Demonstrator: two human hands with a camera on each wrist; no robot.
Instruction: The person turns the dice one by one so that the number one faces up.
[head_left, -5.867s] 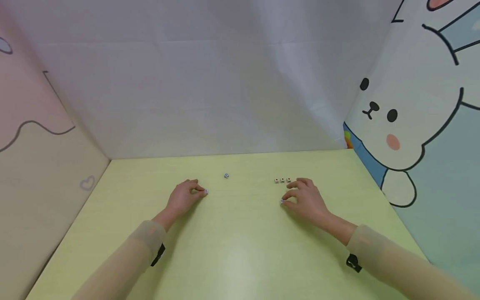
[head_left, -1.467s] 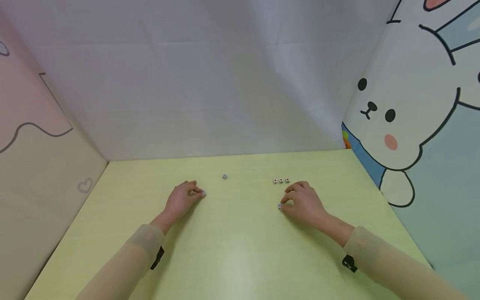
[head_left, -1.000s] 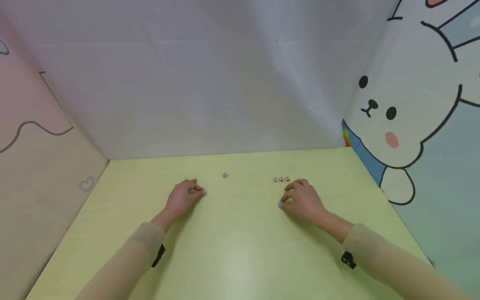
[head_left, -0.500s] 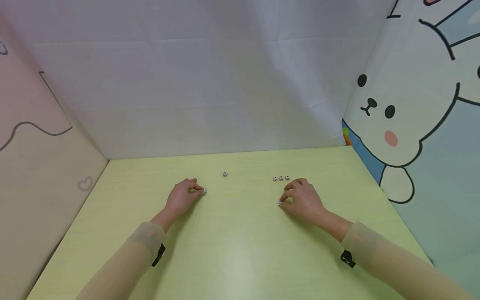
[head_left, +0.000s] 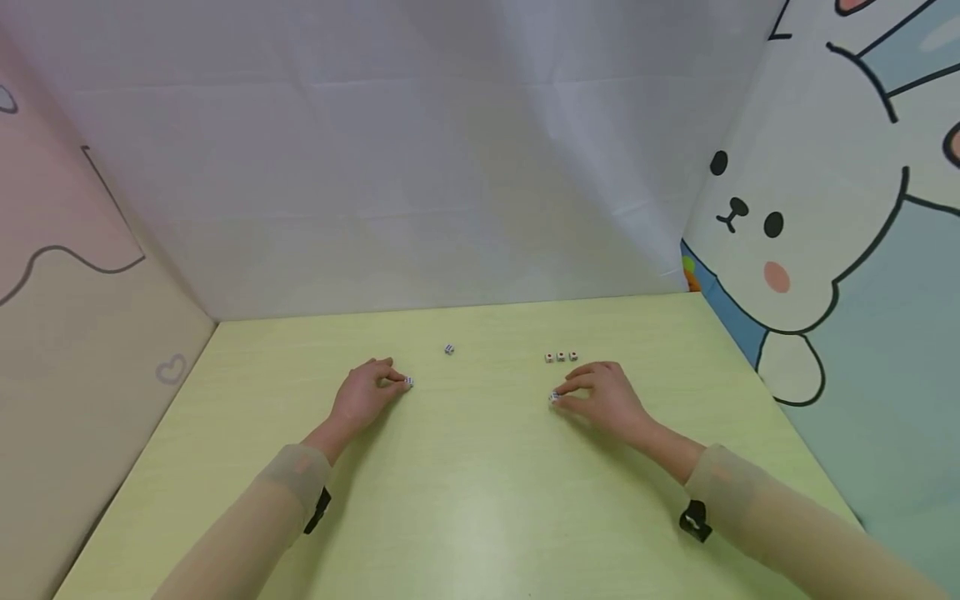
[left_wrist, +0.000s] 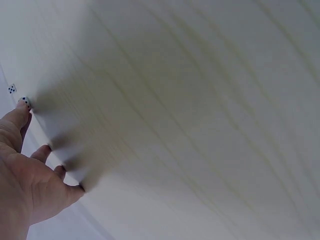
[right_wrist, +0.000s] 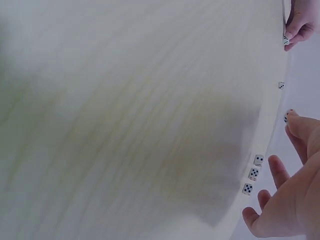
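Between thumb and index finger, my left hand (head_left: 366, 396) pinches a small white die (head_left: 408, 382) at the left of the table. My right hand (head_left: 609, 404) pinches another die (head_left: 554, 397) right of the middle; its other fingers are spread apart. Just beyond the right hand, three dice (head_left: 561, 357) with red dots on top stand in a row with small gaps. A lone die (head_left: 449, 349) lies farther back, between the hands. In the right wrist view the held die (right_wrist: 286, 116) shows at the fingertips, near the row of dice (right_wrist: 254, 173).
The pale yellow-green table (head_left: 465, 467) ends at a white sheet (head_left: 450, 167) behind it. A pinkish and beige panel (head_left: 90, 333) stands at the left, and a panel with a rabbit drawing (head_left: 795, 208) at the right.
The right hand's die has moved slightly away from the body and left, and now appears turned in the fingers. The left hand and the other dice have stayed put.
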